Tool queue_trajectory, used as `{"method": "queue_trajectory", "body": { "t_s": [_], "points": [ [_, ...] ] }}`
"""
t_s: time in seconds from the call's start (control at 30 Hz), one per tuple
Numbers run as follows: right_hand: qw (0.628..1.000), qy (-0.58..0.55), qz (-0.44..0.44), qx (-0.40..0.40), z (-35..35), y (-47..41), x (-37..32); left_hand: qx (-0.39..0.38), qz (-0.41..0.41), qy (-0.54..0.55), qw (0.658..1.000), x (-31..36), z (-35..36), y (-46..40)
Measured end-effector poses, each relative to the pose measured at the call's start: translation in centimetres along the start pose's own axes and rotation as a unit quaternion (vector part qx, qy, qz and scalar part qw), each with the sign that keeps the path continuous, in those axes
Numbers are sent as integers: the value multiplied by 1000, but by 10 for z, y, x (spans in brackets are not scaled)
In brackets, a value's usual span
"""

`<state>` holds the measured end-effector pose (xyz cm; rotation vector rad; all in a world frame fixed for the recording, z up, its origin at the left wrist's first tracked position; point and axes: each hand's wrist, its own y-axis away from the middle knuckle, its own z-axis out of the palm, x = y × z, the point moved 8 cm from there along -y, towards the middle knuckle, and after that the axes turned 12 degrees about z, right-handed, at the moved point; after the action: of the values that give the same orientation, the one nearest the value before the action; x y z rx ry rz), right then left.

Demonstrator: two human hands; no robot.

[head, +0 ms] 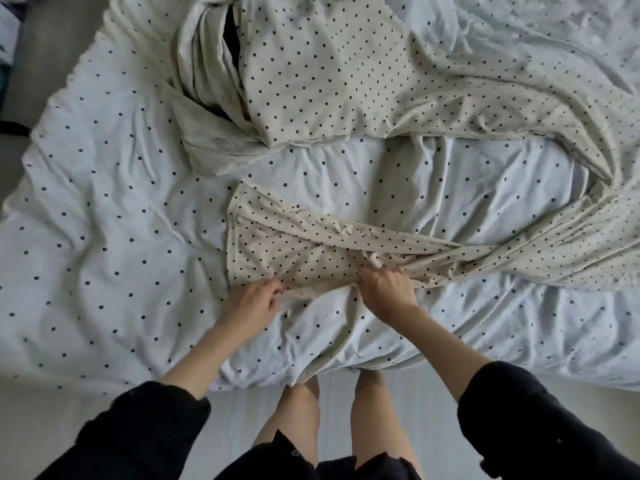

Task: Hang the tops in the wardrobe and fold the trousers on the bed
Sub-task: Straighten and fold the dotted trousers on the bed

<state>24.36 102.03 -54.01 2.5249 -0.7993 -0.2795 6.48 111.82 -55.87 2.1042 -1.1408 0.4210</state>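
Trousers (311,251), cream with dark dots, sprawl across the bed (114,209): one leg end lies flat before the person, the rest loops far right and back to a bunched heap at the bed's head. Left hand (251,303) and right hand (386,289) each pinch the leg's near edge. Rumpled dotted white duvet (433,178) lies under the trousers, its folds crowding the near edge.

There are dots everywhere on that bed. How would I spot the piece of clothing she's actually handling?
Start from the white duvet with sparse, large dots. Near its front edge lies a cream trouser leg, pinched by the left hand and right hand. Its dots are smaller and denser, and its fabric warmer, than the bedding's.
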Motion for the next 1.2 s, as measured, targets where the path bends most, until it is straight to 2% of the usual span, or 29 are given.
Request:
{"method": "queue_trajectory", "body": {
  "t_s": [0.1, 0.17, 0.23, 0.3, 0.33, 0.37, 0.43, 0.53, 0.6, 0.67, 0.8, 0.9, 1.03, 1.2],
  "points": [
    [986, -62, 5, -152, -19, 4, 3, -121, -90, 154, 976, -4, -30, 4],
    [960, -88, -40, -264, -39, 19, -1, -221, -87, 216, 947, 15, -59, 15],
    [930, -62, -71, -356, -57, 32, 0, -308, -84, 260, 911, 31, -80, 25],
    [911, -44, -80, -401, -78, 36, 2, -331, -77, 266, 902, 41, -103, 24],
    [912, -46, -76, -400, -88, 31, 2, -323, -71, 243, 912, 40, -115, 18],
    [921, -51, -72, -380, -99, 22, 0, -304, -62, 193, 931, 37, -128, 9],
    [952, -73, -62, -291, -119, -9, -10, -244, -57, 86, 964, 20, -150, -13],
    [984, -121, -28, -125, -141, -64, -24, -69, -113, 39, 990, -26, -173, -48],
    [989, -129, -5, -67, -140, -89, -29, 75, -161, -22, 984, -51, -184, -54],
    [989, -145, 17, -38, -128, -102, -28, 154, -178, -83, 968, -62, -178, -53],
    [978, -205, 28, 27, -99, -79, -4, 188, -141, -93, 968, -45, -131, -53],
    [962, -243, 55, 109, -87, -45, 46, 221, -105, -91, 965, -3, -98, -54],
    [936, -255, 157, 186, -72, -2, 136, 172, -6, -47, 984, 74, -44, -72],
    [939, -182, 229, 180, -62, 29, 251, 119, 101, -28, 987, 177, 8, -118]
  ]
}}
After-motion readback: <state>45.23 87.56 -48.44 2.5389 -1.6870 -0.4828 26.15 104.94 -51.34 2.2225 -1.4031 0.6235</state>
